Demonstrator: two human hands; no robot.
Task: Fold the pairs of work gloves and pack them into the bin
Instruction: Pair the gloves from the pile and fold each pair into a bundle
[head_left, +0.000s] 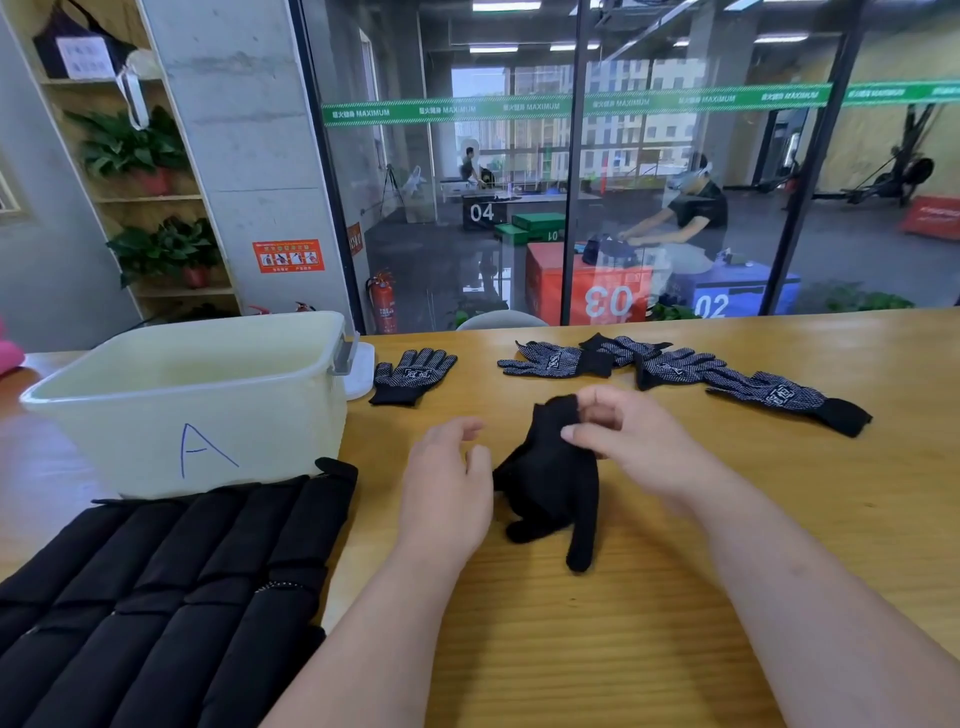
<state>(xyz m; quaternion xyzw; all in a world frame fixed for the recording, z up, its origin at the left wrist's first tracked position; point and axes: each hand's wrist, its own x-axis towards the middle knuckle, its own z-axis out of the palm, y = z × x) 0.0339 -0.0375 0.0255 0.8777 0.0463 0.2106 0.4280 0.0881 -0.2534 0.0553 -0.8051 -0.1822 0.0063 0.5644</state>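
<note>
Both forearms reach in from the near edge over the wooden bench, the hands meeting at its middle. The right hand is raised a little off the surface, wrist bent and knuckles toward the camera. Its fingers are curled, with thumb and forefinger pinching the cuff of a plain black glove. The cuff is lifted, and the rest of the glove hangs from it toward the person. The glove's finger ends lie on the bench, one of them stretched out longer than the others. Whether this is one glove or two laid together cannot be told.

The left hand sits just left of the glove, back upward, its fingers loosely bent and slightly apart, holding nothing. Its thumb lies right at the glove's left edge, but contact cannot be judged.

The pale bin, marked with a blue letter A, stands on the bench at the far left, well apart from the held glove. A single dotted glove lies flat just right of the bin. Farther right, a row of dotted gloves lies partly overlapping along the far side of the bench. A black padded mat covers the near left corner, touching the front of the bin.
</note>
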